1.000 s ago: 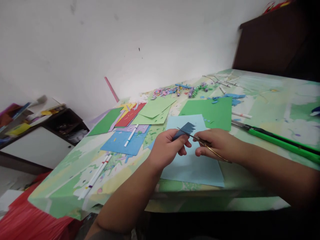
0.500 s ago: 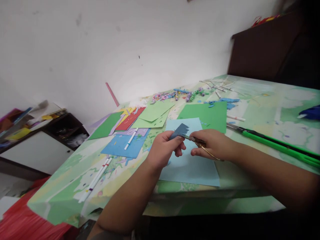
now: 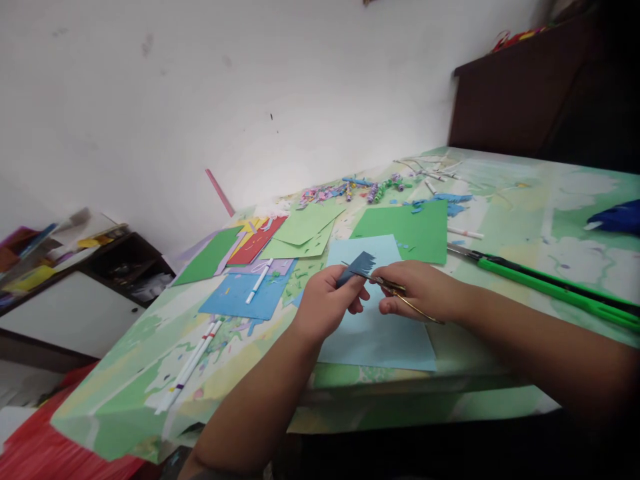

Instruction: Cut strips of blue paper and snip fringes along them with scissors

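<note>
Between thumb and fingers, my left hand (image 3: 327, 297) pinches a small piece of dark blue paper (image 3: 356, 268) whose far edge is cut into a fringe. My right hand (image 3: 425, 288) is closed on a pair of scissors (image 3: 390, 287) with gold-coloured handles. The scissor blades point left and lie across the blue paper; a blade tip shows beyond its left side. Below both hands a light blue sheet (image 3: 380, 340) lies near the table's front edge.
A green utility knife (image 3: 555, 287) lies at right, beside a green sheet (image 3: 423, 230). Left are coloured sheets, a blue sheet (image 3: 235, 300) and white sticks (image 3: 193, 363). Paper scraps (image 3: 323, 195) and fringed rolls (image 3: 383, 191) lie along the back, near the wall.
The scissor blades have moved further across the blue paper, so a tip now shows past its left side. The camera view has shifted slightly. Both hands keep their hold.
</note>
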`<control>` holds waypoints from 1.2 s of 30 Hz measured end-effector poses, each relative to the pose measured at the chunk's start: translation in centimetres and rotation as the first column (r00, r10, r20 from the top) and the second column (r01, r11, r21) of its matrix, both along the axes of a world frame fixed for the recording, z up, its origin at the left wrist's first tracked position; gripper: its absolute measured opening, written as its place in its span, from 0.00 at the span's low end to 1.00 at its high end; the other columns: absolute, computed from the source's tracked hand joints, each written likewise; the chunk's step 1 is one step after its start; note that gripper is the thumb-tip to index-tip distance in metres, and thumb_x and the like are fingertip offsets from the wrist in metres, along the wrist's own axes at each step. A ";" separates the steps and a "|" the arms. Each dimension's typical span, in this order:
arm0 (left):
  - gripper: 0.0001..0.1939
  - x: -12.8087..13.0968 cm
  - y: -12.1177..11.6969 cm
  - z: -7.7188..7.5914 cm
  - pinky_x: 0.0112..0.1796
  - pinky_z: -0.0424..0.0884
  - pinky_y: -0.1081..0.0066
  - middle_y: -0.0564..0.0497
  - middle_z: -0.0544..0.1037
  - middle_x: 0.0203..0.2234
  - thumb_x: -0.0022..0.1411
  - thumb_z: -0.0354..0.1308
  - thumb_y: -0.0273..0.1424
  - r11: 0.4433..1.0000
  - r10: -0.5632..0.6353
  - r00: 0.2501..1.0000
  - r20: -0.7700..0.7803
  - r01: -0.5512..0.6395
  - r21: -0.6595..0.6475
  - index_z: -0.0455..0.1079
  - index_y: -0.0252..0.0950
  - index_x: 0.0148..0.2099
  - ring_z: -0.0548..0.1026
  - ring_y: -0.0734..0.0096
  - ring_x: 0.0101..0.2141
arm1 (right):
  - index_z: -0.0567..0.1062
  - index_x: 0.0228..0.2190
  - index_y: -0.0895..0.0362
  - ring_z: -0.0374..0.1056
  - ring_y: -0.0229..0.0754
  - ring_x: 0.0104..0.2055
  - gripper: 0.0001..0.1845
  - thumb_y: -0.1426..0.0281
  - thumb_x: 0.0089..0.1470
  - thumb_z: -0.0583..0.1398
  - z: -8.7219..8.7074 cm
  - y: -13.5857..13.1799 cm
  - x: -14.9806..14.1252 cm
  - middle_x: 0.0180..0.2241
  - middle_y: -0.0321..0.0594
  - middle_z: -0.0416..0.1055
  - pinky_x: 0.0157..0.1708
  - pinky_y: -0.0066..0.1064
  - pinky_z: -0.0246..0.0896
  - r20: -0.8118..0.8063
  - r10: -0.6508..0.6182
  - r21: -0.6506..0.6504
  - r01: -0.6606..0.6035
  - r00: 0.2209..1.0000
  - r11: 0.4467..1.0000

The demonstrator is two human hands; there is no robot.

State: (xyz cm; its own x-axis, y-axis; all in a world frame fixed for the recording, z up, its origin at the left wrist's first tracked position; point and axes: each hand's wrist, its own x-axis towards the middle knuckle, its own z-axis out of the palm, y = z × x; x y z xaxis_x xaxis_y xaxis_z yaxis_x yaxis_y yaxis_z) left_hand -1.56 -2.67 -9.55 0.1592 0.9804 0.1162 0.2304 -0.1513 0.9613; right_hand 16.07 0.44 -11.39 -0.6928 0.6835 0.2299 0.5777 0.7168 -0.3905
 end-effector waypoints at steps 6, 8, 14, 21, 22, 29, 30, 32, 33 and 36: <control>0.11 0.1 0.2 -0.2 0.20 0.63 0.77 0.56 0.69 0.15 0.53 0.54 0.33 1.000 -0.026 1.000 0.018 0.026 -0.008 0.64 0.33 0.22 0.67 0.81 0.15 | 0.66 0.30 0.58 0.59 0.41 0.28 0.22 0.51 0.48 0.52 0.0 0.0 -0.1 0.25 0.40 0.66 0.23 0.27 0.46 0.020 -0.061 0.086 0.059 0.998 0.995; 0.11 0.2 0.2 -0.3 0.20 0.62 0.77 0.56 0.69 0.14 0.53 0.54 0.33 1.000 -0.023 1.000 0.017 0.023 -0.002 0.64 0.33 0.22 0.67 0.81 0.15 | 0.66 0.30 0.58 0.59 0.41 0.28 0.21 0.51 0.49 0.52 0.0 0.0 -0.1 0.25 0.39 0.66 0.23 0.27 0.46 0.027 -0.059 0.081 0.057 0.998 0.995; 0.12 0.2 -0.1 -0.4 0.22 0.63 0.78 0.56 0.68 0.12 0.54 0.52 0.33 0.998 0.030 0.993 -0.117 -0.024 0.051 0.66 0.33 0.23 0.67 0.80 0.16 | 0.66 0.29 0.58 0.58 0.40 0.28 0.21 0.51 0.49 0.52 -0.2 0.2 0.1 0.25 0.39 0.64 0.24 0.27 0.46 0.034 -0.055 0.081 0.052 0.998 0.995; 0.11 0.4 -0.3 -0.3 0.21 0.63 0.79 0.57 0.68 0.12 0.54 0.52 0.32 1.000 0.016 0.996 -0.083 -0.014 0.017 0.65 0.33 0.22 0.67 0.82 0.16 | 0.65 0.26 0.57 0.57 0.39 0.27 0.23 0.49 0.44 0.55 -0.1 0.3 0.3 0.23 0.37 0.63 0.23 0.26 0.45 0.010 -0.060 0.067 0.059 0.998 0.996; 0.11 0.4 -0.4 -0.3 0.21 0.63 0.79 0.57 0.68 0.12 0.54 0.52 0.32 1.000 0.005 0.998 -0.066 -0.004 0.014 0.65 0.33 0.22 0.67 0.82 0.15 | 0.64 0.24 0.57 0.57 0.39 0.26 0.23 0.48 0.44 0.55 -0.2 0.3 0.3 0.22 0.37 0.62 0.23 0.26 0.45 0.000 -0.057 0.072 0.057 0.998 0.996; 0.08 0.4 -0.1 -0.4 0.20 0.65 0.78 0.56 0.71 0.17 0.53 0.54 0.31 0.999 -0.053 0.996 0.065 0.053 -0.007 0.64 0.33 0.25 0.68 0.81 0.16 | 0.61 0.20 0.56 0.54 0.37 0.23 0.24 0.47 0.43 0.56 -0.3 0.6 0.4 0.18 0.33 0.58 0.21 0.25 0.43 -0.033 -0.058 0.111 0.061 0.998 0.992; 0.08 0.4 0.0 -0.3 0.21 0.65 0.77 0.56 0.71 0.17 0.53 0.54 0.31 0.998 -0.061 0.995 0.073 0.062 -0.017 0.63 0.33 0.26 0.68 0.81 0.16 | 0.61 0.20 0.56 0.54 0.37 0.22 0.24 0.47 0.42 0.56 -0.3 0.7 0.4 0.18 0.33 0.58 0.21 0.25 0.43 -0.029 -0.066 0.112 0.069 0.997 0.991; 0.07 0.2 0.2 -0.3 0.21 0.66 0.76 0.55 0.71 0.19 0.53 0.54 0.32 0.996 -0.075 0.994 0.076 0.078 -0.038 0.64 0.32 0.27 0.69 0.80 0.17 | 0.61 0.20 0.56 0.54 0.36 0.22 0.24 0.47 0.42 0.56 -0.2 0.7 0.3 0.18 0.33 0.58 0.21 0.25 0.43 -0.019 -0.082 0.104 0.084 0.996 0.991; 0.07 0.2 0.3 -0.2 0.22 0.67 0.76 0.54 0.72 0.20 0.53 0.53 0.32 0.995 -0.086 0.994 0.069 0.089 -0.049 0.64 0.32 0.28 0.69 0.79 0.18 | 0.61 0.21 0.56 0.54 0.36 0.22 0.24 0.47 0.43 0.56 -0.2 0.8 0.3 0.18 0.32 0.58 0.21 0.25 0.43 -0.013 -0.089 0.097 0.089 0.996 0.991; 0.07 0.0 0.4 0.0 0.23 0.67 0.75 0.53 0.73 0.22 0.54 0.52 0.32 0.990 -0.117 0.993 0.027 0.118 -0.081 0.65 0.32 0.29 0.70 0.79 0.19 | 0.61 0.20 0.56 0.53 0.35 0.21 0.24 0.47 0.43 0.55 -0.2 0.9 0.2 0.18 0.32 0.58 0.21 0.25 0.42 0.007 -0.111 0.079 0.110 0.994 0.991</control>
State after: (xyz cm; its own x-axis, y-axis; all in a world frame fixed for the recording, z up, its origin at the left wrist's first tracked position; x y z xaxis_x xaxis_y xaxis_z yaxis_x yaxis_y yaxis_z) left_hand -1.61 -2.27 -9.55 0.2721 0.9614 0.0406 0.1946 -0.0963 0.9761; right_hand 16.22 1.31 -11.59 -0.6168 0.7361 0.2787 0.6591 0.6766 -0.3283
